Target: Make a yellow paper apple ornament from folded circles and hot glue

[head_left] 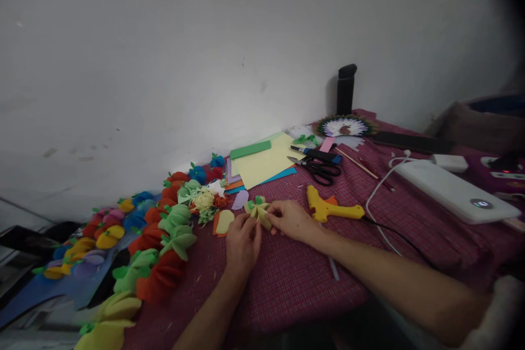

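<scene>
Between my two hands is a small pale-yellow pumpkin-shaped craft piece (pixel 259 212) with green bits on top. My left hand (pixel 241 243) grips its near left side with the fingers closed. From the right, my right hand (pixel 293 220) pinches its other side between thumb and fingers. Just left of my left hand lie pale-yellow and orange cut pieces (pixel 224 221), and a lilac cut piece (pixel 240 200) sits behind them. A yellow hot glue gun (pixel 332 209) rests to the right of my right hand.
Rows of finished pumpkin shapes (pixel 151 238) line the left side. Foam sheets (pixel 266 161), black scissors (pixel 318 168) and a cutter (pixel 315 154) lie toward the wall. At right are a white power bank (pixel 455 190) and cables; a black bottle (pixel 345 90) stands behind.
</scene>
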`<state>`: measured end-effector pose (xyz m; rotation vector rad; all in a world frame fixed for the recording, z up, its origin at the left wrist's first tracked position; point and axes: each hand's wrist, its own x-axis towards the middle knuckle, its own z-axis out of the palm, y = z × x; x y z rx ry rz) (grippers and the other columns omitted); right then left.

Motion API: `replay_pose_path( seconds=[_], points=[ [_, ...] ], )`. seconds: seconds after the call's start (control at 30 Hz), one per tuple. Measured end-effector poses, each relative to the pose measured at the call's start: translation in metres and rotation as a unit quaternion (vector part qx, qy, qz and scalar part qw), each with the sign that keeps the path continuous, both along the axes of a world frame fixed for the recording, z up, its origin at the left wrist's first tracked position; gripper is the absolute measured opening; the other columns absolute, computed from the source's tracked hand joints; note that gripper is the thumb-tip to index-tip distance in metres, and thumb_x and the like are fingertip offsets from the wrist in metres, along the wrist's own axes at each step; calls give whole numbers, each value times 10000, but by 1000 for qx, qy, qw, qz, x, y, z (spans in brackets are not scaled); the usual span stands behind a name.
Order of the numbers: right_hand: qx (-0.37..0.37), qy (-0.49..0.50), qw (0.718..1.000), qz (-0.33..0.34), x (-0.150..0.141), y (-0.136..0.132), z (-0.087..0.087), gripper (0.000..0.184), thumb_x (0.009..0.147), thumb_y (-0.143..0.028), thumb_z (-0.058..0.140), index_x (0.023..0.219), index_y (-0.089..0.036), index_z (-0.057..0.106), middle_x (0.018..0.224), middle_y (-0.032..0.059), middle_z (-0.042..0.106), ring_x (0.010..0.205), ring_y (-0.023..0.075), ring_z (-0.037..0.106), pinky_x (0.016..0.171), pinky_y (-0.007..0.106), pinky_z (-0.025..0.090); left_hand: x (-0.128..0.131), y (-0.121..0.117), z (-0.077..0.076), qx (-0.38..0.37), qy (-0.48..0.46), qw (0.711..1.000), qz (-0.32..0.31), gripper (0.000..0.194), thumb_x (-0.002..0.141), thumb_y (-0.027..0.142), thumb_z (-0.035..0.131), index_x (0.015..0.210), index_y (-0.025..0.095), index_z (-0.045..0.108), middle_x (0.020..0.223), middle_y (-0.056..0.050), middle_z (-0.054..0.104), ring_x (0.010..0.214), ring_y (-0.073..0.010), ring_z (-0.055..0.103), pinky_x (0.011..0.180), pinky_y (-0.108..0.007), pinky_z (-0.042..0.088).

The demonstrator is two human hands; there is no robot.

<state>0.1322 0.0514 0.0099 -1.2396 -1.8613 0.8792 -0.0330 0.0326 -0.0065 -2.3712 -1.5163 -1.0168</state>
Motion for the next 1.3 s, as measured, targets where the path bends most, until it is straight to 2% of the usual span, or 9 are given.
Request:
replay_pose_path(
  seconds=[0.17,0.33,0.47,0.7,0.8,0.97,1.03,1.2,1.3],
  points=[
    [11,1,1000,9,0,-1,1,230,780,-268,444,670,-177,624,535,-20,640,433,83,525,455,181,352,0,3,0,-24,-38,999,-18,109,811,205,454,790,181,558,851,-55,560,812,-167,540,748,-305,436],
    [15,7,999,32,0,-1,2,220,777,-278,456,678,-179,626,554,-25,647,492,95,557,494,185,367,-2,5,-3,-32,-55,998,13,90,812,228,456,862,185,517,764,-24,578,713,-158,557,662,-281,436],
    [33,-3,998,50,0,-1,2,244,784,-253,435,658,-177,630,571,-16,651,539,105,566,518,192,370,-5,6,-4,-38,-74,997,10,145,810,213,459,946,182,500,828,-37,592,755,-158,573,672,-269,444],
    [20,-6,997,80,-1,-3,3,243,784,-215,422,745,-192,661,619,-24,654,536,96,557,521,189,369,-7,6,2,-63,-119,990,-39,163,793,143,416,819,192,569,963,-56,582,921,-173,545,792,-297,425],
    [26,-6,995,95,-1,-4,1,248,756,-169,435,848,-205,663,656,-27,657,576,100,564,544,187,380,-6,4,8,-86,-135,986,-47,158,796,191,422,842,184,574,912,-46,589,874,-170,548,759,-289,430],
    [36,-18,992,120,-1,-3,1,255,714,-119,445,827,-200,659,627,-31,641,571,103,560,534,183,382,-5,5,7,-96,-137,986,-11,150,785,296,487,769,172,570,722,-7,571,690,-141,522,636,-247,412],
    [29,-14,995,93,2,0,3,235,713,-135,457,820,-192,658,606,-26,636,540,104,555,524,190,385,-7,6,5,-100,-143,985,-2,172,800,301,468,760,175,578,707,-4,573,665,-134,513,612,-238,401],
    [78,8,992,-94,14,11,11,150,710,-201,505,749,-182,648,714,9,662,655,137,575,605,231,408,-12,7,7,-115,-139,984,11,187,808,305,467,722,182,580,683,6,576,639,-124,508,584,-222,387],
    [96,6,989,-111,17,15,9,165,721,-204,500,784,-186,651,761,12,667,687,141,574,633,240,414,-11,6,10,-116,-143,983,12,185,806,305,470,730,180,583,706,3,591,645,-124,513,592,-222,392]
  ],
)
